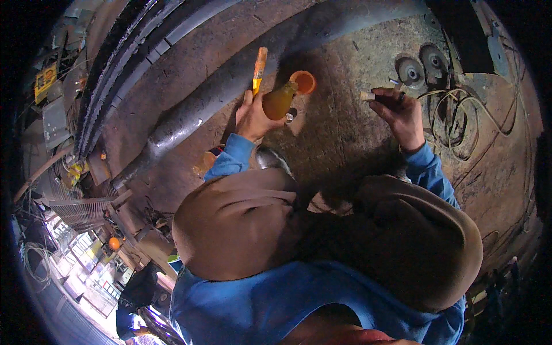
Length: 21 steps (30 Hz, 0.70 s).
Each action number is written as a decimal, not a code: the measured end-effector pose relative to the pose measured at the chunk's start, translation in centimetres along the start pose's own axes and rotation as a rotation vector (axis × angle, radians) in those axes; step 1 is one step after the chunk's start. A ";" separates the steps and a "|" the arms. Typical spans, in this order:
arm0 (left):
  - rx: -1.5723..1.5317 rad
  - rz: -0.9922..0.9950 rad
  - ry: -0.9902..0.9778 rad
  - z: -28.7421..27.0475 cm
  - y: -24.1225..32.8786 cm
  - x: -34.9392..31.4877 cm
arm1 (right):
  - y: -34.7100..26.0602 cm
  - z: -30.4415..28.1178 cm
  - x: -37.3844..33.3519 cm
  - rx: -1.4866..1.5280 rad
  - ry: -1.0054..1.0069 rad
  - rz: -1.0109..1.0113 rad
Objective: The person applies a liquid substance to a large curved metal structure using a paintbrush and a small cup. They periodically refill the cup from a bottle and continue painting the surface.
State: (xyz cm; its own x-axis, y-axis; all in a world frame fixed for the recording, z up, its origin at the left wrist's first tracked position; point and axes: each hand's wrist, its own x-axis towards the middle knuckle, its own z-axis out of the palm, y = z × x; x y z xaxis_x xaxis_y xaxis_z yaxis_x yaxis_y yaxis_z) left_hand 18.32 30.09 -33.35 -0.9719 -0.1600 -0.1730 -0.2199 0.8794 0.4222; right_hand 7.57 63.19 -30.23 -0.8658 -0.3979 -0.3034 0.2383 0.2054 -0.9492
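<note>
My left hand (252, 118) is wrapped round a bottle (278, 103) of amber-yellow liquid. The bottle is tilted, and its neck reaches the rim of a small orange cup (303, 83) on the floor; whether liquid is flowing cannot be made out. Beside the fingers of that hand rises a slim tool (259, 70) with a worn orange handle and a yellow lower part, seemingly held along with the bottle. Off to the right, my right hand (402, 115) pinches a short, pale, cork-like stopper (366, 96) between thumb and fingers.
A long dark metal pipe (192, 118) crosses the floor beyond my left hand. Two round metal discs (410, 73) and a coiled cable (460, 118) lie near my right hand. Long dark metal profiles (129, 63) stand at the left; a jar-like container (206, 164) sits by my left forearm.
</note>
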 end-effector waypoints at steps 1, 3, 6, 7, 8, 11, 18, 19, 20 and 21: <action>0.039 0.001 0.006 0.1 -0.4 -0.2 | -0.2 0.1 0.2 -0.009 0.001 0.002; 0.035 -0.051 -0.048 -0.4 -0.3 -0.3 | -0.3 0.2 0.4 0.010 -0.003 -0.015; 0.082 -0.084 -0.072 0.0 -1.3 -0.3 | -0.6 0.1 0.6 0.079 -0.015 -0.049; 0.110 -0.091 -0.068 0.4 -2.3 -0.5 | -1.2 0.1 0.7 0.089 -0.016 -0.048; 0.138 -0.098 -0.065 0.8 -3.4 -0.7 | -1.7 0.1 0.8 0.099 -0.017 -0.048; 0.205 -0.177 -0.076 0.6 -3.3 -0.7 | -3.0 -0.3 0.9 0.049 -0.007 -0.103; 0.071 -0.302 0.163 -2.9 -2.0 -1.5 | -5.7 -0.6 2.0 0.005 -0.031 -0.142; 0.001 -0.284 0.232 -3.3 -1.9 -1.5 | -6.4 -0.5 2.2 -0.010 -0.054 -0.153; -0.006 -0.210 0.261 -3.8 -1.7 -1.4 | -7.3 -0.3 2.4 -0.025 -0.077 -0.164; 0.001 -0.141 0.297 -5.5 -0.9 -1.2 | -8.3 0.1 2.6 -0.015 -0.108 -0.174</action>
State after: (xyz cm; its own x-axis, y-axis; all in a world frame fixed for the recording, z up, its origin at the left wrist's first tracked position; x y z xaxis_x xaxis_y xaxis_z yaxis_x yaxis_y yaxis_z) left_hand 19.18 27.00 -28.64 -0.9140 -0.4040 0.0378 -0.3542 0.8396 0.4118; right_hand 3.39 60.35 -23.13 -0.8412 -0.5217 -0.1424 0.0817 0.1378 -0.9871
